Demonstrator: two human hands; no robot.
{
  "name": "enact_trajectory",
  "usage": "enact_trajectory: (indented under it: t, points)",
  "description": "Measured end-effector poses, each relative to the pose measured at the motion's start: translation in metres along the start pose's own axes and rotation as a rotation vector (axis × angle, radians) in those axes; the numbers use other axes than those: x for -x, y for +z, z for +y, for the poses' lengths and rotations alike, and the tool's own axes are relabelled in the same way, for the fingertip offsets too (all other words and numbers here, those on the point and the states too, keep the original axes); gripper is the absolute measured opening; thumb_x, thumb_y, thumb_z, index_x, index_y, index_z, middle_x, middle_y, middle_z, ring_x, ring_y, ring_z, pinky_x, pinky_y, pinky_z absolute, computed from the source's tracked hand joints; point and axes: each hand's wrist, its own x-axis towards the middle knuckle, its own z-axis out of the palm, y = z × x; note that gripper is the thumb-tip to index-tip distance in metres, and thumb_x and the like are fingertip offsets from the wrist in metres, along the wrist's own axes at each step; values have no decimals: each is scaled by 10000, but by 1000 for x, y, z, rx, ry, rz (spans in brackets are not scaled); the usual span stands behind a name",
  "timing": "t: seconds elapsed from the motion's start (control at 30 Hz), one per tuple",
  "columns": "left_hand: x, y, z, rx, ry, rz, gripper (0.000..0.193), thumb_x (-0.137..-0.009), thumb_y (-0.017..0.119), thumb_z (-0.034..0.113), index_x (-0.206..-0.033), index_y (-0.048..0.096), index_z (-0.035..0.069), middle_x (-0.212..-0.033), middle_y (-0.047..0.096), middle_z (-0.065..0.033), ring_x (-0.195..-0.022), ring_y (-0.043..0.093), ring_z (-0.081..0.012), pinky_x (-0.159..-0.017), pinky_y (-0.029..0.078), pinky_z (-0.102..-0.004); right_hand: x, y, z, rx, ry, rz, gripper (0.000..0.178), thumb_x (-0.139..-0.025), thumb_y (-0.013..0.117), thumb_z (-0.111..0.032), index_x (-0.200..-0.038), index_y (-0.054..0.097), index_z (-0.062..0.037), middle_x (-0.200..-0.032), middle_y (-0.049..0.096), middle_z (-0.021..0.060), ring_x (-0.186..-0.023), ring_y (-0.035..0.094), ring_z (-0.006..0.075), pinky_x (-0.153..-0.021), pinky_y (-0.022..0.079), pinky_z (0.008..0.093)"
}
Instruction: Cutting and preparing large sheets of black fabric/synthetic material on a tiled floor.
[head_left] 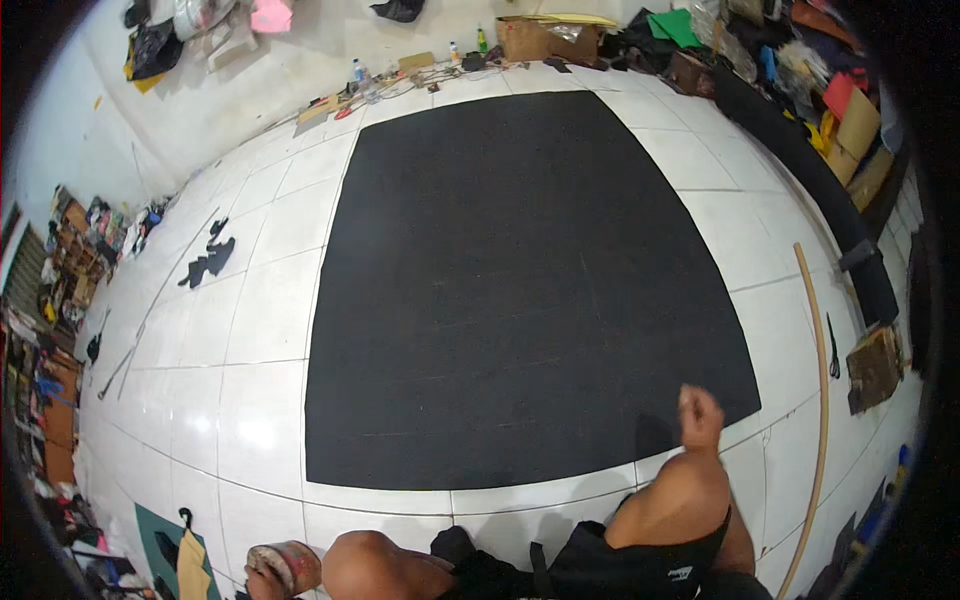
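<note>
A large black sheet [500, 270] lies flat on the floor in front of me, with faint thin lines marked across it. Over its near right corner is my right hand [702, 415], fingers curled together; whatever they may hold is too small to make out. Low at the left, beside my knee, my left hand [262, 584] grips a round, reddish, stained can [292, 565]. Only part of that hand shows.
A long wooden stick [816, 400] lies at the right, near scissors [833, 348], a wooden block [874, 368] and a black roll [800, 165]. Dark scraps [210, 262] and a thin rod [165, 290] lie left. Bottles and a cardboard box [548, 42] line the far wall.
</note>
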Motion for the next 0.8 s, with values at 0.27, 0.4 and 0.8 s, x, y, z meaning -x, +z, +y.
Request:
enact_trajectory:
  t: [0.27, 0.4, 0.8]
  points:
    - [-33, -100, 83, 264, 291, 137, 382, -908, 593, 325, -827, 519, -41, -747, 624, -271, -718, 603, -484, -629, 453, -511, -1, -104, -178, -415, -215, -31, 155, -924, 613, -112, -1003, 652, 16, -872, 620, 67, -713, 567, 106, -614, 469, 264]
    - [-37, -174, 234, 361, 604, 143, 328, -892, 620, 304, -869, 556, -17, -806, 658, -271, -775, 646, -460, -660, 492, -503, 50, -89, -245, -473, -517, -781, 384, -930, 631, -334, -1133, 630, -8, -846, 665, 141, -742, 644, 230, -656, 508, 357]
    - [29, -185, 655, 400, 1100, 10, 456, -885, 609, 434, -1028, 560, 4, -1014, 669, -264, -972, 629, -462, -826, 492, -506, 79, -120, -221, -542, -509, -970, 461, -945, 583, -400, -1246, 593, -51, -1090, 638, 202, -949, 636, 368, -795, 523, 438]
